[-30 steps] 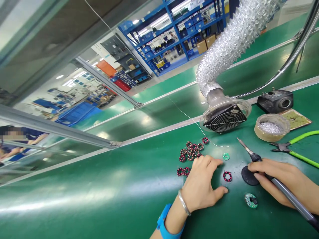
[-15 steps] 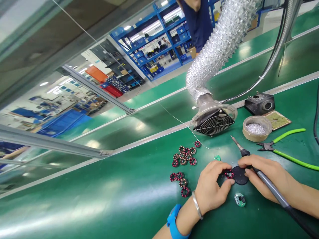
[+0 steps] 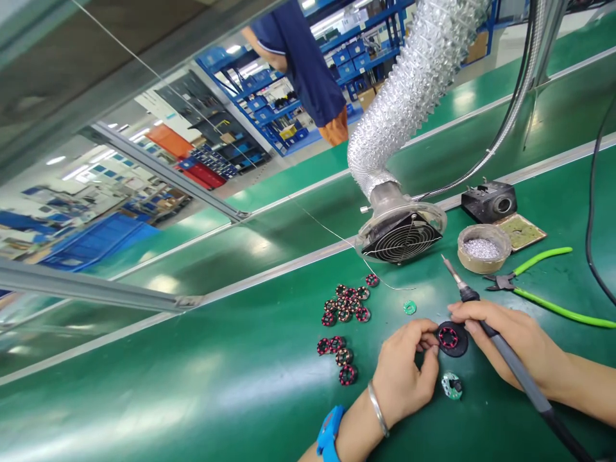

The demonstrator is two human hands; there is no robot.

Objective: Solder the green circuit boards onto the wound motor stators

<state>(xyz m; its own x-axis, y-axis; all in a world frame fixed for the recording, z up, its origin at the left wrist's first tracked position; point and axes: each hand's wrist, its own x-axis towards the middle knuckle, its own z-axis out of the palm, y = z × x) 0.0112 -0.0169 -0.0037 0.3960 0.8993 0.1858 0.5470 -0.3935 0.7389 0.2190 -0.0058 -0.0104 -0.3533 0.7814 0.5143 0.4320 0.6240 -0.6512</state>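
A black round disc lies on the green bench, and a small motor stator with pink-red windings rests on it. My left hand is closed, with thumb and forefinger at the disc's left edge. In my right hand is a soldering iron, held like a pen with its tip pointing up and away from the stator. The right fingertips are close to the disc's upper right edge. Just below the disc sits a green-and-white round circuit board with a black part on it. A smaller green ring board lies above my left hand.
Several loose stators are grouped left of my hands, with more stators below them. A fume extractor stands behind. Green-handled cutters, a round tub of metal shavings and a black iron holder are at right.
The stator, earlier between my left fingers beside the disc, now sits on the disc. My left fingers have drawn together at its edge. The person behind has moved left.
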